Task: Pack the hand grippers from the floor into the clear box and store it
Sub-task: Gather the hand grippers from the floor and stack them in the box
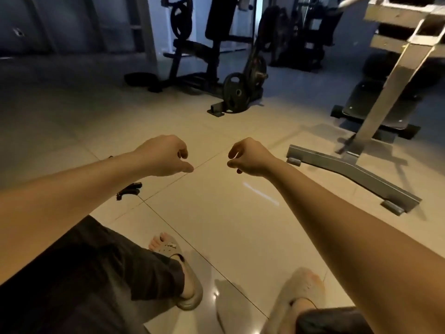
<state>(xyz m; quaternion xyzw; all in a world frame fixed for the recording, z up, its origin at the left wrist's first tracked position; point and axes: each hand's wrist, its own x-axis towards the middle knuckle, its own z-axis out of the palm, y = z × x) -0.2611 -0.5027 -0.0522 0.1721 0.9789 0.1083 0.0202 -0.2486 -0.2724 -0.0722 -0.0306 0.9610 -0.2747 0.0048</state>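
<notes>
A black hand gripper [128, 190] lies on the pale tiled floor, partly hidden under my left forearm. My left hand [166, 156] hangs out in front of me above the floor, fingers loosely curled, holding nothing. My right hand [249, 157] hangs level with it a short way to the right, also loosely curled and holding nothing. The clear box is not in view.
A grey bench frame [349, 174] stands on the floor to the right, with a dark bench pad [375, 109] behind it. Black weight machines and a weight plate [234, 92] stand at the back. My sandalled feet [178, 268] are below.
</notes>
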